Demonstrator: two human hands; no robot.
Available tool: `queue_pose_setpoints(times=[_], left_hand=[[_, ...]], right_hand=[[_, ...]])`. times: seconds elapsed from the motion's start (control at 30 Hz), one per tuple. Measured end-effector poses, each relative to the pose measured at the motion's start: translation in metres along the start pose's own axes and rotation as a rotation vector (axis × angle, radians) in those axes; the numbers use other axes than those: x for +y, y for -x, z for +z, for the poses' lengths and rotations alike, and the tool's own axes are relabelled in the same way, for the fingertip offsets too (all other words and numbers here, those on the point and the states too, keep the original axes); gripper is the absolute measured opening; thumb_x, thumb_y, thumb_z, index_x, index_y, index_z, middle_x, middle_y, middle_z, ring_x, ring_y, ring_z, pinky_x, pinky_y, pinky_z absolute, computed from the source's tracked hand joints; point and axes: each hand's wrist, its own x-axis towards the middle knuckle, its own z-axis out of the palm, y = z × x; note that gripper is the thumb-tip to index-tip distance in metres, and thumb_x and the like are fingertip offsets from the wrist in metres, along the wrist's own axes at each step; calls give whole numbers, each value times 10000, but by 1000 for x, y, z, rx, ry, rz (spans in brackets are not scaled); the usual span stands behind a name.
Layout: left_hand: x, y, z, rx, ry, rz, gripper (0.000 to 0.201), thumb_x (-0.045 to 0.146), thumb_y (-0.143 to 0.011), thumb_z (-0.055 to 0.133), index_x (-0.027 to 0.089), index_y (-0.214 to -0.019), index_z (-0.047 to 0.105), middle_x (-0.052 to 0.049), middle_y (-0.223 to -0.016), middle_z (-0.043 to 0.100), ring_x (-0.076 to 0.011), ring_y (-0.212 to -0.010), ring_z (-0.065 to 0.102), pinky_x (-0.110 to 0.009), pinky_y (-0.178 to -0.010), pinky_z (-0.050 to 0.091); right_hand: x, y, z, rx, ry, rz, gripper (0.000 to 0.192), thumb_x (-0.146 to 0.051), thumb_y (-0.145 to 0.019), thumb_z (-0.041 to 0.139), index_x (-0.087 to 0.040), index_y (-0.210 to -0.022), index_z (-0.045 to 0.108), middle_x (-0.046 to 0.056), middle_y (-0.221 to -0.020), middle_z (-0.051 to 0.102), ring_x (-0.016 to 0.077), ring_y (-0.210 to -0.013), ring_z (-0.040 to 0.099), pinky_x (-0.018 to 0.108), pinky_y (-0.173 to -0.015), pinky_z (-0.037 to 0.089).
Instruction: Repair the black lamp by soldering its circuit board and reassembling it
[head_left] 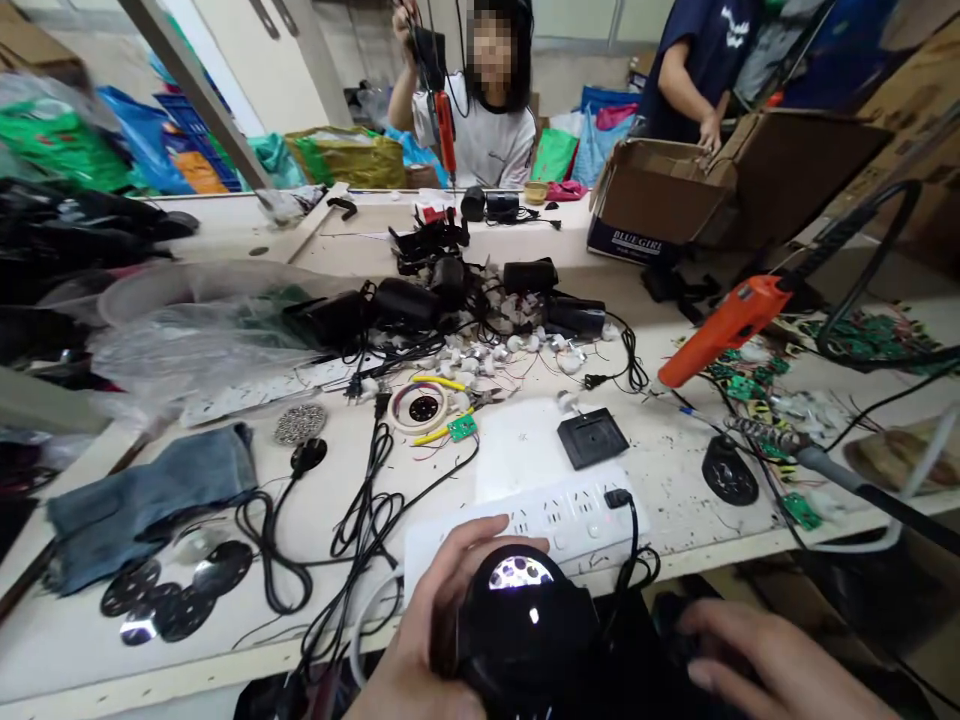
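Note:
My left hand (431, 630) is wrapped round a black lamp (525, 630) at the bottom middle. Its round lens glows with a spotted white and violet pattern. To the right, my right hand (765, 650) has its fingers curled at a dark part (671, 620), too dim to name. Just beyond the lamp lies a white power strip (454, 530), with a black plug (619, 497) in its right end. A flat black square piece (592, 437) and a small green circuit board (463, 428) lie past the strip.
An orange electric screwdriver (724, 330) hangs at the right, near a soldering iron (817, 460). Black housings (409, 300) and white parts fill the middle. Cables (364, 500), black discs (184, 605) and blue cloth (157, 490) lie left. Two people stand beyond, near a carton (652, 190).

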Motion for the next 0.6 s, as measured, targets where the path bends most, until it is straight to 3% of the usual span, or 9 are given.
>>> queue_pose_setpoints(times=[0.1,0.17,0.2,0.27,0.33,0.4,0.6], left_hand=[[-5,1,-4,-21,-112,27,1155,375,-382,983,348,-1387,413,-111,-1349,575,-330,-1185,580,-366,-1022,423],[-6,1,-3,-24,-149,47,1167,410,-383,977,352,-1394,397,-106,-1328,589,-330,-1210,564,-362,-1036,411],[-7,0,-2,-27,-151,48,1134,438,-405,966,352,-1386,402,-104,-1319,595,-332,-1218,558,-372,-1042,408],[-6,0,0,-28,-147,26,1030,477,-477,936,346,-1361,424,-103,-1324,587,-335,-1224,554,-403,-1051,406],[-5,1,1,-11,-148,13,970,495,-516,917,336,-1344,437,-104,-1347,566,-347,-1244,536,-426,-1054,407],[-4,4,0,0,-176,38,970,479,-526,915,334,-1351,426,-103,-1370,549,-357,-1276,507,-433,-1066,400],[-1,9,-7,-13,-285,58,899,261,-542,912,333,-1307,445,-102,-1348,579,-346,-1247,540,-450,-1082,395]], right_hand=[[-50,-25,-36,174,-71,-179,167,-330,-960,545,-256,-956,694,28,-870,705,187,-774,693,219,-680,570],[-79,-40,-46,300,-101,-311,146,-311,-982,543,-272,-1070,653,23,-948,685,166,-862,676,202,-749,558],[-91,-46,-47,300,-120,-376,191,-346,-986,554,-274,-1148,625,30,-1003,670,163,-919,663,198,-789,553],[-109,-56,-42,179,-184,-465,343,-423,-961,606,-258,-1258,564,52,-1096,623,163,-1001,630,201,-842,544],[-120,-63,-32,52,-251,-485,392,-418,-931,660,-243,-1261,542,62,-1117,582,166,-1037,600,219,-878,531],[-125,-67,-23,19,-302,-506,326,-389,-934,663,-234,-1198,550,58,-1068,560,171,-1010,583,244,-862,525],[-127,-63,-7,227,-261,-649,91,-177,-1014,453,-191,-1089,503,45,-893,531,172,-804,523,269,-678,456]])
